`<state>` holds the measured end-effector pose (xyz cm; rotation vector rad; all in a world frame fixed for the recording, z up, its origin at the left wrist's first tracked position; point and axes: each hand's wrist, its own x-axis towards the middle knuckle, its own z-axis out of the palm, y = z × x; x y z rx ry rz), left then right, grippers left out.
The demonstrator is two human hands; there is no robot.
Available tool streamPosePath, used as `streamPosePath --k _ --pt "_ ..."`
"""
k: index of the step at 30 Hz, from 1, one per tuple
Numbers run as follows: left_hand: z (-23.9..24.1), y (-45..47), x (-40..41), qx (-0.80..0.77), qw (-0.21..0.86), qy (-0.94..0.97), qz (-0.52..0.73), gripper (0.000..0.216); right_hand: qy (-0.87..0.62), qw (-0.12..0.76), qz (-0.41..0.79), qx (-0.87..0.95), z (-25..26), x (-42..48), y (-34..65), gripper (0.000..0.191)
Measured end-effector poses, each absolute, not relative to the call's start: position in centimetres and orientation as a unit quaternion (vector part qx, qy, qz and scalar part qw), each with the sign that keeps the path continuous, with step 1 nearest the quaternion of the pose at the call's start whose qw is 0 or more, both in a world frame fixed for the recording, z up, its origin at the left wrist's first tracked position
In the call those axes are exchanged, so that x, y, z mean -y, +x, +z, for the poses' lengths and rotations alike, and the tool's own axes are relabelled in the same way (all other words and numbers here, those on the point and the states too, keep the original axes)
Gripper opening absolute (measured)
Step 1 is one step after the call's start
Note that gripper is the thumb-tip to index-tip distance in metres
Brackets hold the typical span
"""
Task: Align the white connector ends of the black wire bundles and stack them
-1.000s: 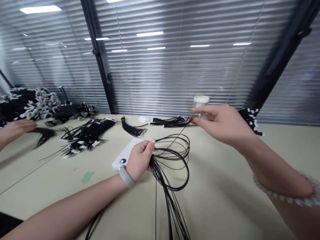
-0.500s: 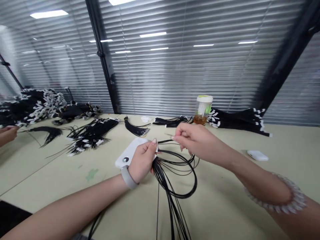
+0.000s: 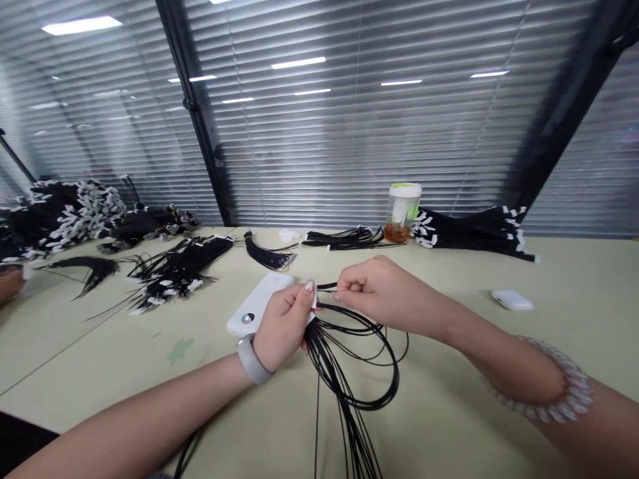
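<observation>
My left hand (image 3: 284, 322), a grey band on its wrist, is closed with the thumb on top around a small white connector (image 3: 314, 299). From it a bundle of black wires (image 3: 324, 359) loops out to the right and hangs down toward me. Just to the right, my right hand (image 3: 367, 286) is closed in a pinch close to the connector. It grips a thin wire whose tip is mostly hidden by the fingers. A white rounded device (image 3: 264, 299) with a round dark spot lies on the table, behind my left hand.
Piles of black cables with white connectors (image 3: 170, 266) lie at the left, and another bundle (image 3: 469, 229) at the back right. A jar with brown liquid (image 3: 402, 213) stands at the back, a small white case (image 3: 512, 299) at the right. Another person's hand (image 3: 10, 283) shows at the far left.
My right hand has moved left and slightly down, closer to the connector; the thin tip that stuck out of its fingers is now mostly hidden. My left hand holds its grip.
</observation>
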<state>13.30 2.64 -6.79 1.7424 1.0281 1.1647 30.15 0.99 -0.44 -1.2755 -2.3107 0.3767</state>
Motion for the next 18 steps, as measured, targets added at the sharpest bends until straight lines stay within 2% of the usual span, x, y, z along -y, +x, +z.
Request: streamPosePath --k 10,18 --pt "-6.72 13.21 -2.39 -0.4 0.355 0.723 0.437 0.043 -0.457 0.225 0.177 0.842 -0.5 -0.98 30.25 0.026" --pt "-6.76 13.16 -2.49 -0.392 0.32 0.744 0.437 0.042 -0.452 0.216 0.107 0.859 -0.85 -0.98 29.81 0.027"
